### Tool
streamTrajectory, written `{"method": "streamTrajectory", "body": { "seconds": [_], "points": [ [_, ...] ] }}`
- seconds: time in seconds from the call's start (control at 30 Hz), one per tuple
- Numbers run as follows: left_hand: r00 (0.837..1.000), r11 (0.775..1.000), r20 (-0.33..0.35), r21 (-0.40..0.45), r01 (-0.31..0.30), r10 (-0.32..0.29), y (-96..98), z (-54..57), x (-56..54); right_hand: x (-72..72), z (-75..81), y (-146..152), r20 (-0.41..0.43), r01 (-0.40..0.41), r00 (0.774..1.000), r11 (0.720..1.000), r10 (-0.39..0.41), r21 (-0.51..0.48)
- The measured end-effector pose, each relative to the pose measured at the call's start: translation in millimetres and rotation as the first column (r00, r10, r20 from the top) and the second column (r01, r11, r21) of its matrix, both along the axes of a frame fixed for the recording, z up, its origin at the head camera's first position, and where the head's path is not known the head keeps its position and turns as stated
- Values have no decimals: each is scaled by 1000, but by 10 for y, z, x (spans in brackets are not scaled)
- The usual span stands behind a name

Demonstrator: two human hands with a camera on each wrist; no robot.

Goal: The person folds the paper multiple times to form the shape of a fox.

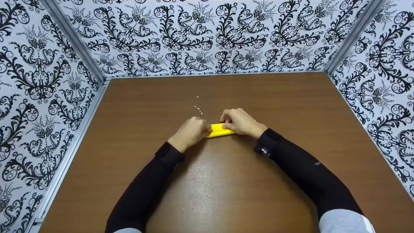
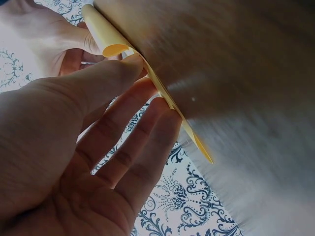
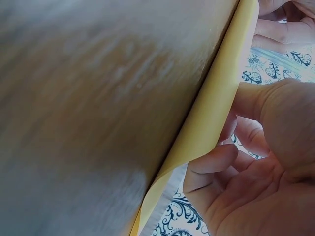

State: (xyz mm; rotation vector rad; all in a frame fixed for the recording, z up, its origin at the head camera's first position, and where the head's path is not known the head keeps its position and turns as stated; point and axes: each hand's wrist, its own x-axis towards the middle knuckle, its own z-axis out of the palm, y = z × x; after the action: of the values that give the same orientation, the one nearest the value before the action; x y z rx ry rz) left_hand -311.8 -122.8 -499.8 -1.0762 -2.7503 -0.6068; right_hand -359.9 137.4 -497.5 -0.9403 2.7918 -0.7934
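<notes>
On the table [image 1: 291,103], a partly rolled yellow sheet [image 1: 216,130] is pinched by the left hand [image 1: 191,131] and the right hand [image 1: 242,121].

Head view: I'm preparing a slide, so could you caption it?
Left hand and right hand hold a curled yellow sheet at a brown wood-grain table.

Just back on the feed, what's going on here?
A person is handling a yellow sheet at a brown table. The left hand pinches it toward one end, and the right hand holds it toward the other. The sheet is curled over, not flat. Small white specks show on the table beyond.
</notes>
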Motion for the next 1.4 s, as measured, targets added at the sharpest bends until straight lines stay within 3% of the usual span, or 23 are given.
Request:
{"method": "streamTrajectory", "body": {
  "seconds": [0.5,0.77,0.9,1.17,1.3,1.4],
  "points": [
    [1000,1000,9,10,-4,4,-6,26,4,-30,21,-34,-16,-28,999,999,28,-24],
    [995,996,65,-39,-75,77,58,56,7,-43,43,-35,-11,-36,999,999,36,-34],
    [988,993,101,5,-117,116,108,59,2,-47,52,-29,4,-22,1000,999,22,-24],
    [985,985,111,101,-140,128,285,80,1,-79,65,-12,17,-36,999,999,36,-1],
    [970,973,167,119,-196,175,394,102,-14,-90,79,-6,10,-43,999,999,43,-2],
    [944,962,241,103,-254,224,438,98,-20,-94,76,-5,12,-45,999,999,45,-1]
  ]
}}
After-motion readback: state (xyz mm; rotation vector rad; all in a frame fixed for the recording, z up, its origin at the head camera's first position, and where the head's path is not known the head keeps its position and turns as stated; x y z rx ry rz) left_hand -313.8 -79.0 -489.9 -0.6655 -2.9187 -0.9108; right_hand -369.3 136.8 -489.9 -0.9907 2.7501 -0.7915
